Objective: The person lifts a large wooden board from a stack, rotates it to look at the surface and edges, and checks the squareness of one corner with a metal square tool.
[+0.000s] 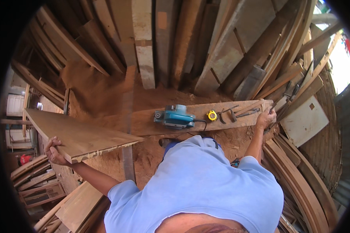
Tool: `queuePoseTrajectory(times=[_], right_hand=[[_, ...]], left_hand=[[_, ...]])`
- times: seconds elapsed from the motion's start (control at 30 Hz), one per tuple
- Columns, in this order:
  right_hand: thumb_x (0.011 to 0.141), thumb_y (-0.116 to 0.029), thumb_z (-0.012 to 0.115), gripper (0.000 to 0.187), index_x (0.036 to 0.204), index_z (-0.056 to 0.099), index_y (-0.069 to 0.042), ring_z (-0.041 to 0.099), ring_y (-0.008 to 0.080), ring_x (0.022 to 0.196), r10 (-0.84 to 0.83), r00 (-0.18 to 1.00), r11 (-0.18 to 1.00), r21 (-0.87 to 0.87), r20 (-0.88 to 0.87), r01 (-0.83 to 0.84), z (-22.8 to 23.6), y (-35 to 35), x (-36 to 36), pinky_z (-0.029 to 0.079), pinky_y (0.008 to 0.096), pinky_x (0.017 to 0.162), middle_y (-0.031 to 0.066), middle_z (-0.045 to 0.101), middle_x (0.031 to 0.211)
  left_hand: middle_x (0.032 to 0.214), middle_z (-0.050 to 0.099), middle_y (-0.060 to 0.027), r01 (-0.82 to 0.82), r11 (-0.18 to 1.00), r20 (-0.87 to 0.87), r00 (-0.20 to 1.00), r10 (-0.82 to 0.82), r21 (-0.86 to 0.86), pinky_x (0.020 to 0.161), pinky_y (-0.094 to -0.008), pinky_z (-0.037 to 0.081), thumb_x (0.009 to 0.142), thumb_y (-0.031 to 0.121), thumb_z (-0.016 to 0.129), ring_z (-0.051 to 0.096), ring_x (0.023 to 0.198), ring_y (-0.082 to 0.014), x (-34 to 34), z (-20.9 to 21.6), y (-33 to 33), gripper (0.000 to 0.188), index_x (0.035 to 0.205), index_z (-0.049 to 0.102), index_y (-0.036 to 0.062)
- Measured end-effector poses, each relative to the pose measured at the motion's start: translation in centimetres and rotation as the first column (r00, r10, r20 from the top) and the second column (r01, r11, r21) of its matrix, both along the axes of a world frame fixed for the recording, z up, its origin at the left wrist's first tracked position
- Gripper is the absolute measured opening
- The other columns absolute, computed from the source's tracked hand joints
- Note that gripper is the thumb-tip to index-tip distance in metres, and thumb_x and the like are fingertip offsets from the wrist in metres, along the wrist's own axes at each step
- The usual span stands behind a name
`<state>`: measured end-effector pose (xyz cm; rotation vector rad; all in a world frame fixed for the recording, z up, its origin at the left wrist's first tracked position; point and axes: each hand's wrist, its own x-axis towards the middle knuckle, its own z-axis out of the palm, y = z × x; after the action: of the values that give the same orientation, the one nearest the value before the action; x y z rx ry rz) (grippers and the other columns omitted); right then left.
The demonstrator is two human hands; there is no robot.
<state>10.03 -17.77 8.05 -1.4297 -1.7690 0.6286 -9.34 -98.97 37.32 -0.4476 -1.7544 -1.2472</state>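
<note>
My left hand (55, 151) grips the near left edge of a wide wooden board (81, 136), fingers curled over it. The board lies tilted at the left, its near edge rough and pale. At the right end of a long plank bench (144, 116), my right hand (265, 117) is closed; what lies in its fingers cannot be made out. On the bench between my hands sit a teal electric planer (175, 116) with a black cord, a yellow tape measure (212, 115), a small clamp-like metal tool (232, 115) and a thin dark tool (248, 112).
Many planks (144, 58) lean upright along the far side. A reddish sawdust heap (89, 85) lies behind the wide board. Stacked timber (303, 174) stands at the near right, below a pale square panel (305, 120). More wood pieces (81, 206) lie at the near left.
</note>
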Motion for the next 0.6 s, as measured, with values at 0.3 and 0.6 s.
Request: queuePoseTrajectory(times=[0.3,0.6], right_hand=[[0.103,-0.017,0.052,0.022,0.119,0.058,-0.003,0.053,0.0093,0.072,0.507,0.386,0.594,-0.013,-0.771,-0.805,15.0,-20.7,-20.3,0.046,0.025,0.066,0.0037,0.064,0.089],[0.099,-0.004,0.061,0.011,0.108,0.068,-0.003,0.06,0.0106,0.092,0.658,-0.357,-0.219,0.286,-0.662,-0.933,25.4,-48.9,-32.2,0.049,0.0265,0.082,0.0009,0.065,0.099]], left_hand=[[0.08,0.063,-0.0111,-0.149,0.988,-0.042,0.988,0.151,0.036,0.099,-0.0434,0.042,0.086,0.021,0.051,0.057,0.094,-0.0238,1.4,0.6,6.8,0.021,0.094,0.059,0.0038],[0.076,0.065,0.0005,-0.131,0.975,-0.209,0.973,0.092,-0.179,0.094,-0.0414,0.039,0.077,0.012,0.052,0.06,0.079,-0.0185,1.3,2.9,7.3,0.013,0.087,0.061,0.0125]])
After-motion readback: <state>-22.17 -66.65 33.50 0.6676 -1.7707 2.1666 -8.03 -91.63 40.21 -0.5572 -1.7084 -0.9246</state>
